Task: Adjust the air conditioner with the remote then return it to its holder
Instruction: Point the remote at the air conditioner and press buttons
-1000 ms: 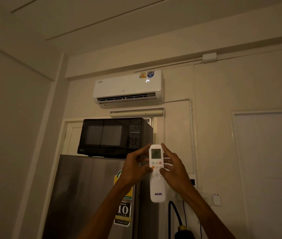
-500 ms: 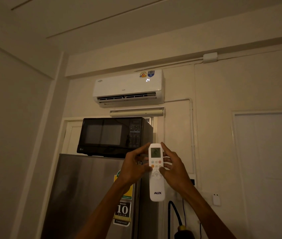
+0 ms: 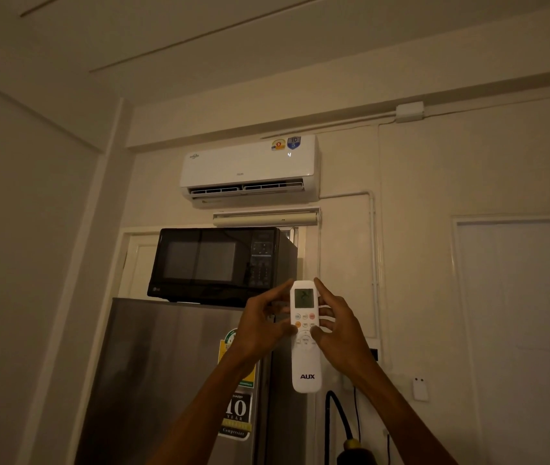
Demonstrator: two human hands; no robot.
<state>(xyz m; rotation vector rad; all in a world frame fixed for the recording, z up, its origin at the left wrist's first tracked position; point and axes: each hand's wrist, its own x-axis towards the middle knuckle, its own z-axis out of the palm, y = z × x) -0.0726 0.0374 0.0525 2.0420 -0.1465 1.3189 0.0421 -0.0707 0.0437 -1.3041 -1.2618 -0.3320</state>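
A white AUX remote [image 3: 306,364] with a small lit screen is held upright in front of me, pointing up at the white air conditioner [image 3: 250,169] mounted high on the wall. My left hand [image 3: 263,327] grips the remote's left side, its thumb by the orange button. On the other side my right hand [image 3: 337,330] grips it, thumb on the round button pad. The unit's louver is open and a lit digit shows at its right. A small white wall holder [image 3: 420,389] hangs low on the wall to the right of my right forearm.
A black microwave [image 3: 220,263] sits on a steel fridge [image 3: 173,380] directly below the air conditioner. A black hose [image 3: 337,417] and a yellow-tipped object stand at the bottom beside the fridge. A pale door [image 3: 522,330] fills the right wall.
Both hands keep the remote in nearly the same place. The air conditioner's lit display read 24 before; now only a 4 shows.
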